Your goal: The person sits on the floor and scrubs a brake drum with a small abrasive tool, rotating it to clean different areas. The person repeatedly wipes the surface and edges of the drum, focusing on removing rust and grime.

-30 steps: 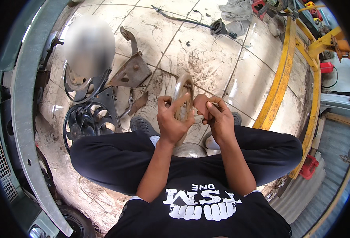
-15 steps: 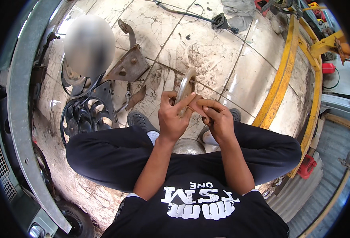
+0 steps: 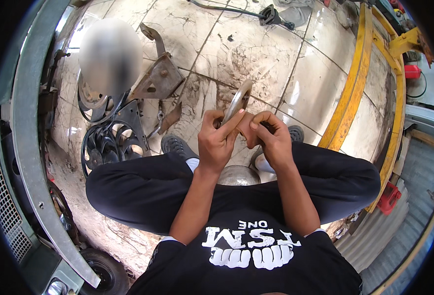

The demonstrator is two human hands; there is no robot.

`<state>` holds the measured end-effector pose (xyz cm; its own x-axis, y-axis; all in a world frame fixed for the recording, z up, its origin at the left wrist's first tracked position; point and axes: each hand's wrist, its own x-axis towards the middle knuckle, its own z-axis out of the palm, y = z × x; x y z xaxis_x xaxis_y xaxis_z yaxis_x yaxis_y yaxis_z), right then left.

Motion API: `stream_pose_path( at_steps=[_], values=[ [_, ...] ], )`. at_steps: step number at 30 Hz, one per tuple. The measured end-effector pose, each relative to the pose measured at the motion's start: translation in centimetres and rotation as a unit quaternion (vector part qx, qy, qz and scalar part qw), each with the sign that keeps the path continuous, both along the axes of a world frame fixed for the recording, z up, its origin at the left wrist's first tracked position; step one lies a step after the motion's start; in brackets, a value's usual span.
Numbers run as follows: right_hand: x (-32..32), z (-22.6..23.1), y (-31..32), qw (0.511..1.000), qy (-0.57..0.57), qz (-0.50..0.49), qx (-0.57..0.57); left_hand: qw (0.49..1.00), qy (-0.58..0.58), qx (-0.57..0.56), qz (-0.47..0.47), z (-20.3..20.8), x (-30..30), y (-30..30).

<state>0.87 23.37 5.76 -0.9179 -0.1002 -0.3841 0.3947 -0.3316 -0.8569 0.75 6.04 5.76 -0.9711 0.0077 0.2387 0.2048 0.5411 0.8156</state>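
I sit with knees bent, both hands raised over my lap. My left hand (image 3: 218, 140) grips a round flat metal disc (image 3: 238, 102) held on edge, its rim pointing up and away. My right hand (image 3: 272, 136) pinches a small brown piece (image 3: 247, 129) pressed against the disc's lower part, next to the left thumb. The two hands touch each other. A shiny metal bowl-like part (image 3: 237, 175) lies between my legs under the hands.
A black radiator fan (image 3: 109, 145) and a rusty metal bracket (image 3: 158, 78) lie on the dirty tiled floor to my left. A yellow steel frame (image 3: 353, 83) runs along the right. A grey vehicle bumper (image 3: 30, 147) curves down the left edge. A black tool with a cable (image 3: 271, 15) lies far ahead.
The view has tilted, so the hands and disc sit slightly higher and nearer. My right hand has shifted its small brown piece closer against the disc.
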Motion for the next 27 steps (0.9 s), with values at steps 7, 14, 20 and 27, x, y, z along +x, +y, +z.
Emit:
stream_pose_path(
  at_steps=[7,14,20,27],
  values=[
    [-0.3,0.0,0.5,1.000,0.003,0.005,0.023,0.999,0.013,-0.019,-0.026,-0.1,-0.2,0.6],
    [-0.3,-1.7,1.3,0.999,-0.022,0.019,-0.031,0.999,0.002,-0.013,-0.034,-0.1,-0.6,0.9],
    [-0.5,-1.7,1.4,1.000,-0.007,0.013,-0.018,0.998,-0.009,-0.046,-0.032,0.5,-1.2,0.1],
    [-0.7,-0.9,0.6,0.999,0.033,0.005,0.027,0.998,-0.042,0.018,-0.033,0.8,-0.7,0.2]
  ],
)
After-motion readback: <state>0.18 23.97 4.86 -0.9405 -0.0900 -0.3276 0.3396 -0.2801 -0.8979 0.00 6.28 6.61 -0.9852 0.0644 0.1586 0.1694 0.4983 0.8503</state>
